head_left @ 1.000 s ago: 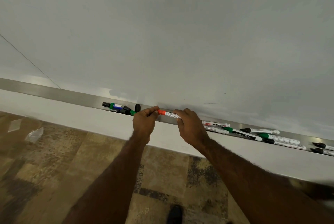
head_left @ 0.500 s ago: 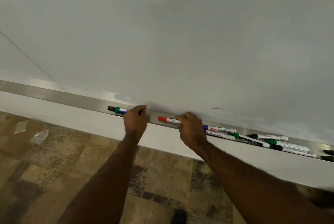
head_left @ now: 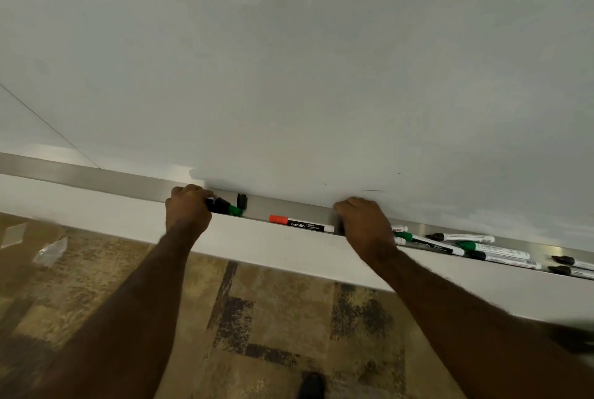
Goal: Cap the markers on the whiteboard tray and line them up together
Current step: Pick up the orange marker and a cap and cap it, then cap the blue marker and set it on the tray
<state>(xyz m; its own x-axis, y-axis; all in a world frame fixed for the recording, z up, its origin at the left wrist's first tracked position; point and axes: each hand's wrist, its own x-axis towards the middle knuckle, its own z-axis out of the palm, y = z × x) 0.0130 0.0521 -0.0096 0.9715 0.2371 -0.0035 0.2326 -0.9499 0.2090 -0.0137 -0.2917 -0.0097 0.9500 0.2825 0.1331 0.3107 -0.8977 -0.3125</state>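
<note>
My left hand [head_left: 188, 212] curls over markers at the left of the tray [head_left: 96, 177]; what it grips I cannot tell. My right hand [head_left: 363, 225] curls beside the red-capped marker [head_left: 300, 224], grip hidden. More markers [head_left: 463, 242] lie right.

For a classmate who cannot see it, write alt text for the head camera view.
Two bare hands reach into a metal tray under a whiteboard: the left hand over loose caps, the right hand at the end of a red-capped marker lying flat between them. More markers lie scattered to the right.
</note>
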